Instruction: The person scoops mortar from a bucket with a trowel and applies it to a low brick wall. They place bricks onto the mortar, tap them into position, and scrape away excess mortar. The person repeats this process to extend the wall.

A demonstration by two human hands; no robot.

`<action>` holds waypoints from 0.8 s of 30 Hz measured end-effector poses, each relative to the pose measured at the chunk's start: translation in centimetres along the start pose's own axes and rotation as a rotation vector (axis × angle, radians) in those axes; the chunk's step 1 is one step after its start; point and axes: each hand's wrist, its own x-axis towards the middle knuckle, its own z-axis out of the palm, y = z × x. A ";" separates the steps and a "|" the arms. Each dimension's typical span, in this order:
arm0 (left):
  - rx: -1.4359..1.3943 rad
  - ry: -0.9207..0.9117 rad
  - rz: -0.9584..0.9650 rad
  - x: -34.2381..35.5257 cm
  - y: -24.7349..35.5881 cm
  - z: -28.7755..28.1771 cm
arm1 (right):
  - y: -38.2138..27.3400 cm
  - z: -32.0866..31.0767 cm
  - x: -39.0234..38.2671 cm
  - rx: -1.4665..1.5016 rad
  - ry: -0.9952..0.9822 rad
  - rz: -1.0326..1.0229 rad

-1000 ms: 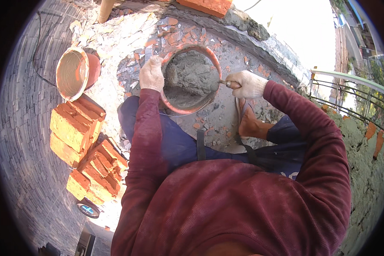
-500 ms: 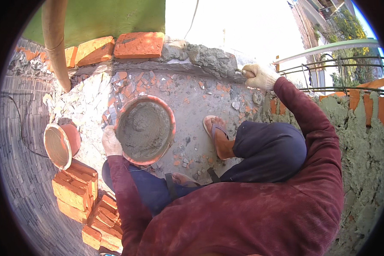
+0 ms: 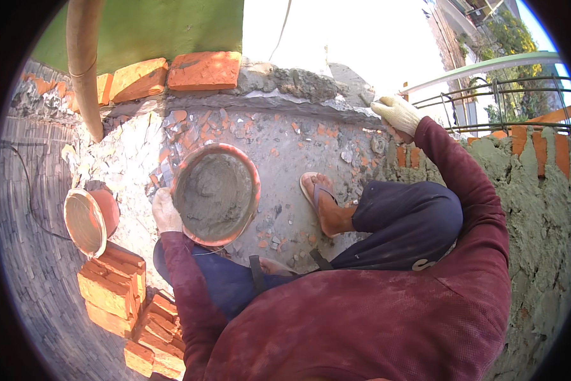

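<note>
In a pale work glove, my left hand (image 3: 166,211) is closed on the left rim of a round orange bucket (image 3: 257,184). Grey wet mortar (image 3: 212,193) lies inside it, its surface smeared and hollowed. My right hand (image 3: 398,115), gloved too, reaches out over the far ledge at the right. Its fingers are wrapped round the handle of a trowel (image 3: 352,81), whose grey blade points away to the left. Beneath the blade, a strip of mortar (image 3: 298,84) runs along the ledge, right of the laid bricks (image 3: 204,70).
A bamboo pole (image 3: 83,70) stands at the far left. A second bucket (image 3: 85,222) lies tipped beside stacked bricks (image 3: 111,289). Steel rebar (image 3: 501,98) and a rough mortared wall (image 3: 533,222) border the right. Brick rubble (image 3: 193,130) litters the ground near my sandalled foot (image 3: 323,203).
My right hand has shifted slightly right, and the trowel blade now shows at the mortar strip's right end. The mortar there looks flatter. My left hand stays on the bucket.
</note>
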 end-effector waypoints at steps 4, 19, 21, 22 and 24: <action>0.036 0.009 -0.002 0.2 3.0 2.4 | -2.2 4.1 -2.1 0.625 -0.249 0.313; 0.165 -0.032 0.052 0.9 6.8 4.1 | -10.7 15.4 1.3 0.562 -0.140 0.201; 0.199 -0.027 0.037 0.9 7.0 3.7 | -11.2 14.6 -1.6 0.143 -0.002 0.075; 0.229 -0.039 0.028 0.9 7.3 3.6 | -11.8 14.5 -2.0 0.072 0.004 0.083; 0.254 -0.050 0.018 0.6 7.4 3.5 | -13.8 14.5 -1.4 -0.068 0.023 0.090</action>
